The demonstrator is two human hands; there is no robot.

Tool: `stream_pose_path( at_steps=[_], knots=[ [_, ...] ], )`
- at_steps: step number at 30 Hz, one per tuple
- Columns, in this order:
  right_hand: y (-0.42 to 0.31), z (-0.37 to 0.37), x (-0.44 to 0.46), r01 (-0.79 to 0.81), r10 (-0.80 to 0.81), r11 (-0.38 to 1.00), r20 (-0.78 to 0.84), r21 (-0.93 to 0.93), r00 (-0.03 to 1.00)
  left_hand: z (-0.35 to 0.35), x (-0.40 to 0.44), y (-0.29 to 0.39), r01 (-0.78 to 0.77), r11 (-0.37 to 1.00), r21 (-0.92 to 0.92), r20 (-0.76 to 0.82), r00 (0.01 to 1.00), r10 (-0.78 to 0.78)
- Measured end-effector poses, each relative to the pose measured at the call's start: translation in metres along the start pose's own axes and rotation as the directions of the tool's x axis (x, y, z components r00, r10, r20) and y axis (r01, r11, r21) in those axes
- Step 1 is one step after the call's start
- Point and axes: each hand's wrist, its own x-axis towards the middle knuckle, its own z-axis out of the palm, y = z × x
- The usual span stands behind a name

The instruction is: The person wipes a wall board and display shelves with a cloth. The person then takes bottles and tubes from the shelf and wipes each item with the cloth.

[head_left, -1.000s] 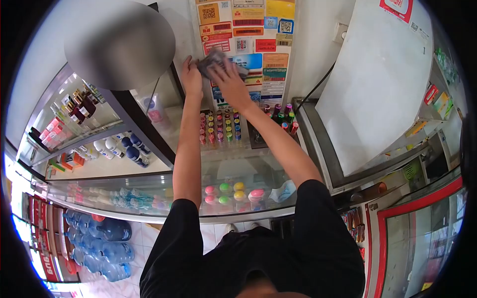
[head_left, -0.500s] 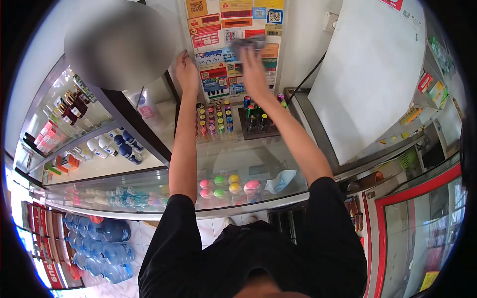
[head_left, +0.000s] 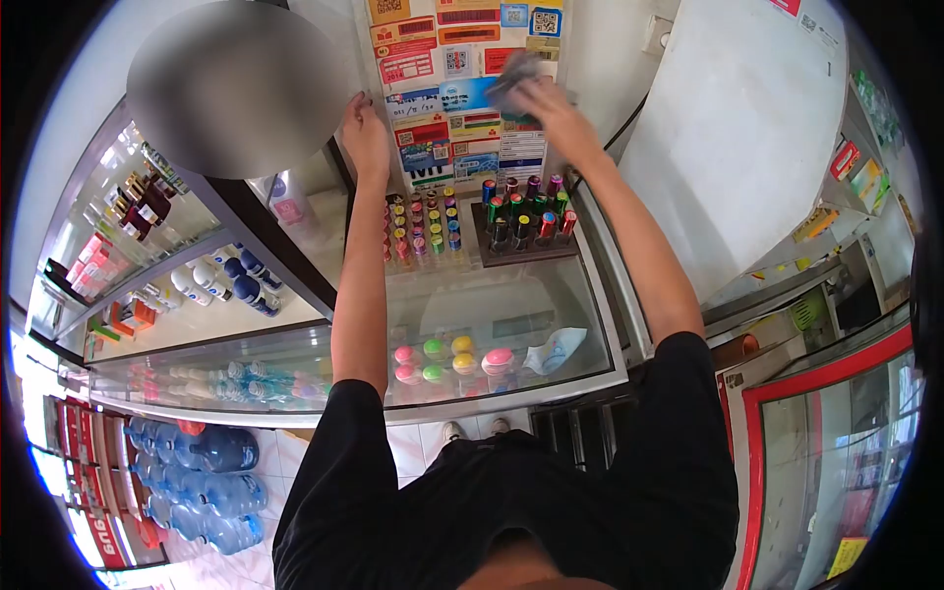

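Observation:
My right hand (head_left: 556, 110) is closed on a grey cloth (head_left: 521, 81), blurred by motion, over the right side of a board (head_left: 460, 96) covered with coloured cards and QR codes. Beside the board's left edge my left hand (head_left: 365, 136) is raised with its fingers loosely curled; whether they touch the board or wall cannot be told. Below the board, rows of small coloured bottles (head_left: 423, 226) stand on the glass counter, with a dark tray (head_left: 516, 258) of colourful-capped bottles to their right.
Nearest my body runs the glass counter's edge (head_left: 462, 415), with pink, green and yellow round items (head_left: 436, 374) beneath the glass. A shelf cabinet (head_left: 265, 231) stands left, a large white panel (head_left: 733, 147) right. Blue water jugs (head_left: 226, 492) are on the floor.
My right hand and the cloth have moved right across the board, from its left side to its right edge. My left hand has shifted slightly left, staying beside the board.

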Motion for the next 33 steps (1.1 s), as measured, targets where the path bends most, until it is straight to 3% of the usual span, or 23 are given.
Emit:
stream_pose_path(
  at_steps=[1, 5, 7, 8, 11, 12, 15, 16, 20, 24, 27, 29, 30, 33],
  knots=[
    [0.007, -0.003, -0.003, -0.134, 0.134, 0.991, -0.067, 0.005, 0.989, 0.000, 0.001, -0.003, -0.025, 1.000, 0.000, -0.013, 1.000, 0.025],
    [0.005, 0.020, -0.017, 0.099, -0.095, 0.994, 0.068, -0.047, 0.993, 0.003, 0.004, -0.014, -0.051, 0.998, -0.025, -0.019, 0.999, 0.051],
    [-0.013, 0.026, -0.017, 0.229, -0.222, 0.973, 0.224, -0.005, 0.949, 0.001, 0.005, -0.017, 0.002, 0.998, -0.060, 0.013, 1.000, -0.001],
    [-0.014, 0.042, -0.013, 0.369, -0.365, 0.929, 0.189, 0.015, 0.911, 0.000, 0.006, -0.019, 0.042, 0.996, -0.080, 0.037, 0.999, -0.039],
    [-0.059, 0.039, 0.019, 0.519, -0.477, 0.838, 0.236, -0.166, 0.847, -0.006, 0.005, -0.019, 0.109, 0.966, -0.233, 0.060, 0.993, -0.098],
    [-0.069, 0.039, 0.035, 0.492, -0.470, 0.857, 0.160, -0.152, 0.868, -0.007, 0.004, -0.019, 0.121, 0.946, -0.300, 0.059, 0.992, -0.108],
    [-0.093, 0.052, 0.067, 0.332, -0.343, 0.934, -0.066, -0.134, 0.937, -0.017, 0.001, -0.024, 0.084, 0.974, -0.212, 0.075, 0.995, -0.069],
    [-0.101, 0.057, 0.066, 0.356, -0.370, 0.907, -0.019, -0.225, 0.929, -0.021, -0.001, -0.023, 0.074, 0.980, -0.183, 0.064, 0.996, -0.063],
    [-0.101, 0.084, 0.051, 0.570, -0.537, 0.762, 0.194, -0.306, 0.821, -0.028, -0.013, -0.013, 0.031, 0.995, -0.090, 0.019, 0.999, -0.029],
    [-0.097, 0.052, 0.056, 0.704, -0.616, 0.703, 0.408, -0.100, 0.674, -0.034, -0.021, -0.011, -0.210, 0.971, 0.113, 0.011, 0.978, 0.210],
    [-0.095, 0.007, 0.068, 0.543, -0.537, 0.833, 0.391, 0.104, 0.748, -0.041, -0.046, 0.021, -0.352, 0.906, 0.237, 0.182, 0.932, 0.314],
    [-0.100, -0.004, 0.062, 0.361, -0.383, 0.874, 0.002, 0.325, 0.924, -0.046, -0.070, 0.048, -0.484, 0.853, 0.194, 0.319, 0.853, 0.412],
    [-0.109, -0.011, 0.058, 0.288, -0.237, 0.841, -0.166, 0.458, 0.957, -0.050, -0.081, 0.062, -0.526, 0.840, 0.133, 0.383, 0.809, 0.445],
    [-0.151, -0.061, 0.043, -0.051, 0.091, 0.592, -0.003, 0.804, 0.996, -0.067, -0.101, 0.091, -0.510, 0.859, 0.055, 0.352, 0.815, 0.461]
  ],
)
